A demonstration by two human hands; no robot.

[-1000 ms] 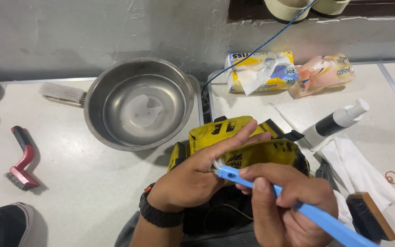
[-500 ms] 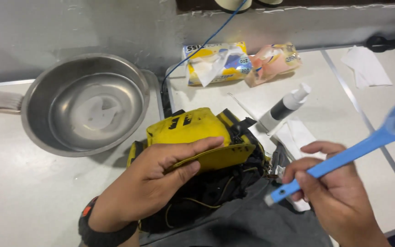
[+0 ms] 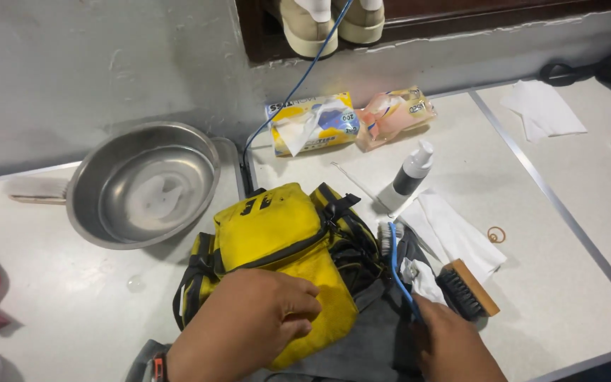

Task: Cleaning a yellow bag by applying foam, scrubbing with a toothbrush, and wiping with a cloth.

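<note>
While the yellow bag (image 3: 277, 240) is pressed flat under the left hand (image 3: 249, 325), a blue-handled brush (image 3: 396, 265) is gripped in the closed right hand (image 3: 454, 346), bristles just beside the bag's right edge. Behind the bag, 2 soft packs lie against the wall: a yellow-and-blue tissue pack (image 3: 312, 124) and a pink one (image 3: 394, 113). Open table (image 3: 574, 212) is left to the bag's right.

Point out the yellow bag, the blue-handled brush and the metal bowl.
yellow bag (image 3: 277, 230): head view, on its yellow front panel.
blue-handled brush (image 3: 394, 263): head view, on the blue handle just below the bristles.
metal bowl (image 3: 79, 185): head view, on the left inner wall.
</note>
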